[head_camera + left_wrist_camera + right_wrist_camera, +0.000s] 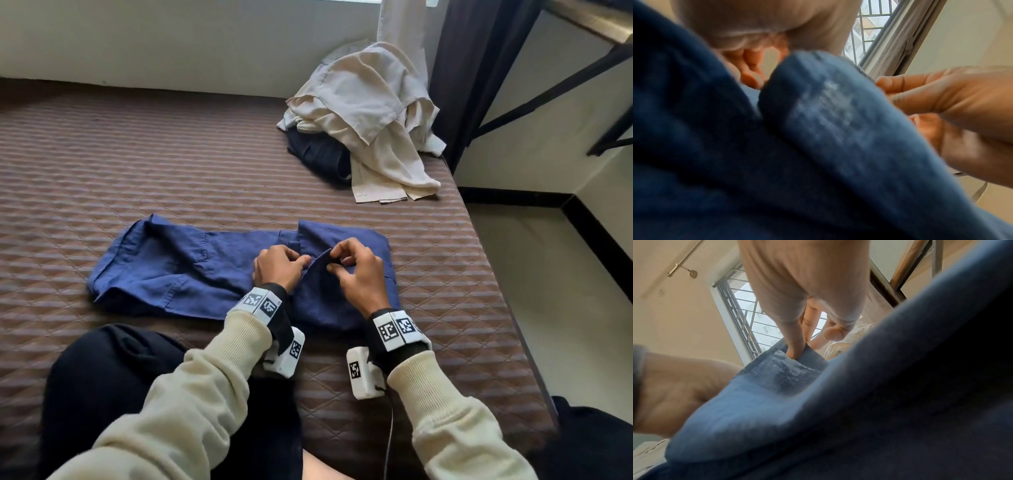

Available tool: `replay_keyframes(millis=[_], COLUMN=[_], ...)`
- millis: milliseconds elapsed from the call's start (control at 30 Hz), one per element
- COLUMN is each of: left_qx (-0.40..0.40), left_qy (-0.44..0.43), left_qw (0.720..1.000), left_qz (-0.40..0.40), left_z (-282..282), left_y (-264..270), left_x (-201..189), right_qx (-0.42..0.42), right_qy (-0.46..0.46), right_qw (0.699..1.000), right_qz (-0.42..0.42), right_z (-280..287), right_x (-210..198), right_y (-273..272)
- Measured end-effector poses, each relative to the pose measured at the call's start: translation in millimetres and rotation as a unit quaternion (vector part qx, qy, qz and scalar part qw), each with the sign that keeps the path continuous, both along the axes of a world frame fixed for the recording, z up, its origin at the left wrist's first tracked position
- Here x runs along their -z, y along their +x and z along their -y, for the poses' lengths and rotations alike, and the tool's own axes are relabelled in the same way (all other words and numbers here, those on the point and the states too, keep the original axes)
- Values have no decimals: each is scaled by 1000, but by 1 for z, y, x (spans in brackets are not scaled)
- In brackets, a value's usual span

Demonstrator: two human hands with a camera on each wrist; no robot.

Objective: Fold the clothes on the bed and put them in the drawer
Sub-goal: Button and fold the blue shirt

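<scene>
A blue shirt lies partly folded on the bed, its left part spread flat and its right part doubled over. Both hands meet at a raised ridge of its cloth near the middle. My left hand pinches the ridge from the left with curled fingers. My right hand pinches the same edge from the right, and its fingertips clamp the blue shirt in the right wrist view. In the left wrist view, blurred blue shirt cloth fills most of the frame.
A heap of cream garments over a dark garment sits at the bed's back right corner. The brown quilted mattress stretches left and back to the wall. The bed edge runs along the right, with floor beyond. My dark-trousered knee rests near the shirt.
</scene>
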State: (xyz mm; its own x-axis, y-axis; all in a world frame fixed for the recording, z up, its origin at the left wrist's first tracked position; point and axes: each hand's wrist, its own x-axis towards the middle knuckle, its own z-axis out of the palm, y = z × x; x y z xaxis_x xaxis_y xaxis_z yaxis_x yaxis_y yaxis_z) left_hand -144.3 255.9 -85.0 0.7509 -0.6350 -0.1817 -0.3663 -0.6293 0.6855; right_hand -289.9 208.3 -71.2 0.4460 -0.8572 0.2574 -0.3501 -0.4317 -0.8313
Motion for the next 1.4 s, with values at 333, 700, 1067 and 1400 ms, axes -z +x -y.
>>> replay_keyframes(millis=[333,700,1067,1400], left_qx=[-25,-78,17,-49], left_qy=[-20,8,68,-41], left_qw=[991,992,993,966], left_qz=[-128,-96,-98,-251], left_z=[3,0,7,7], left_y=[10,12,5,-4], left_x=[-6,-5,-13,-6], right_qx=[19,-20,157,145], right_qy=[9,86,258,268], right_qw=[999,996,953,952], right_qz=[41,-3,-37,-22], right_z=[-1,7,49,60], right_x=[0,5,38,70], right_y=[0,0,-68,-68])
